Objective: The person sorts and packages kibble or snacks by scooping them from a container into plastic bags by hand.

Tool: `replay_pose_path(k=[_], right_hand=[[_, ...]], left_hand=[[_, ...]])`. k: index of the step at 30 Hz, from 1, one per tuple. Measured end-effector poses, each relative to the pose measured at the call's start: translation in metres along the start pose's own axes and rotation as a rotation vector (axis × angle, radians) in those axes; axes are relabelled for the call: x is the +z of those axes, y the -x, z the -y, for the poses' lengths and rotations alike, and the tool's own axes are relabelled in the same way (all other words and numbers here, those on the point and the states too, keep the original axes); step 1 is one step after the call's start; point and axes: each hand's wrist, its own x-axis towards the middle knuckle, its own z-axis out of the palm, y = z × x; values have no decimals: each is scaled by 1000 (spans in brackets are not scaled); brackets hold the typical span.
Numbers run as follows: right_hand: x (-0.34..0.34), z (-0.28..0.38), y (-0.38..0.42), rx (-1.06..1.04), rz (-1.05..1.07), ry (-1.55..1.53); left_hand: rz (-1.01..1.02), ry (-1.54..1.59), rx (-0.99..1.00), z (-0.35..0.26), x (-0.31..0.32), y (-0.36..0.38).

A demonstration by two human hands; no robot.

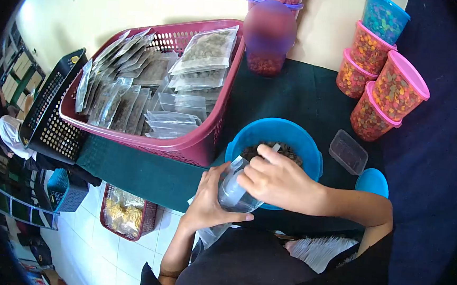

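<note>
My left hand [206,200] is wrapped round a clear plastic bag [235,196], its thumb stretched along the bag's lower side. Fingers of my right hand [271,178] are curled round a whitish, translucent scoop-like tool [231,189], which lies in or against the bag; its exact shape is partly hidden. Both hands are at the near left side of a blue tub [313,148]. Small dark grey-brown pieces [291,153] lie in the tub, partly covered by my right hand.
A maroon basket [185,149] of filled bags stands left, with black baskets [56,104] beyond. Tubs of coloured pieces [400,88] are stacked right. A clear container [348,152] and blue lid [372,183] lie near the tub. Another person [11,135] is far left.
</note>
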Motion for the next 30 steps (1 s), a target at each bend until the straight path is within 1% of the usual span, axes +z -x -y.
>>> replay_pose_path(k=[2,4,5,8,11,12,14,16,17,20,21,24,26,28,29,30], right_hand=[[-2,3,7,-11,-5,-7],[-13,-1,11,17,-73,106],[-13,-7,15,62,-160,100],[-30,-25,26,308,-167,166],[-32,-40,38,556,-3,138],[-19,-43,42,574,-1,143],[20,-45,52,647,199,87],[50,-42,54,650,293,60],[71,-41,60,659,243,-9],[103,-33,59,708,248,-42],[110,-31,57,712,203,-80],[123,-22,46,781,190,-136],[124,-15,38,812,208,-147],[113,-11,31,884,364,-325],[107,-7,29,904,408,-427],[100,-5,28,924,408,-425]], left_hand=[[2,4,6,2,1,1],[2,55,-7,3,1,2],[1,70,-12,6,1,2],[11,112,-21,12,-1,3],[74,131,20,22,-5,3],[117,144,47,26,-7,3],[170,144,94,33,-7,3],[205,252,48,39,-6,5],[230,231,68,39,-8,4],[268,275,81,45,-9,3],[286,239,83,47,-11,3],[327,158,135,48,-17,-2],[353,161,148,48,-19,-5],[363,233,136,51,-20,-8],[366,238,171,53,-21,-10],[384,240,179,52,-22,-12]])
